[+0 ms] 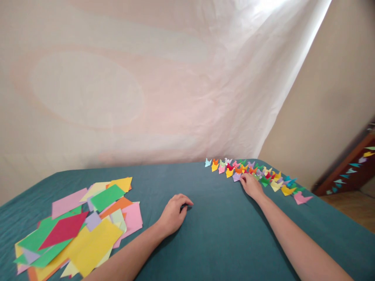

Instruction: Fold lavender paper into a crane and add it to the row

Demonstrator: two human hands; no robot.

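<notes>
My right hand (pixel 252 185) reaches to the back right of the table, thumb and fingers pinched at the edge of a lavender folded paper bird (pixel 236 177). That bird stands at the front of a group of small origami birds in many colours, among them a yellow bird (pixel 229 172) just to its left and a pink bird (pixel 302 198) at the right end. Near the middle of the table, my left hand (pixel 175 214) rests on the cloth. Its fingers are loosely bent, the thumb stands apart from them, and nothing shows between them.
A loose pile of coloured paper sheets, with a yellow sheet (pixel 95 246) and a red sheet (pixel 64 229) on top, lies at the left. Dark green cloth (pixel 219 242) covers the table. Behind hangs a pale curtain (pixel 164 86). More paper birds hang by a brown wooden piece (pixel 359 175) at right.
</notes>
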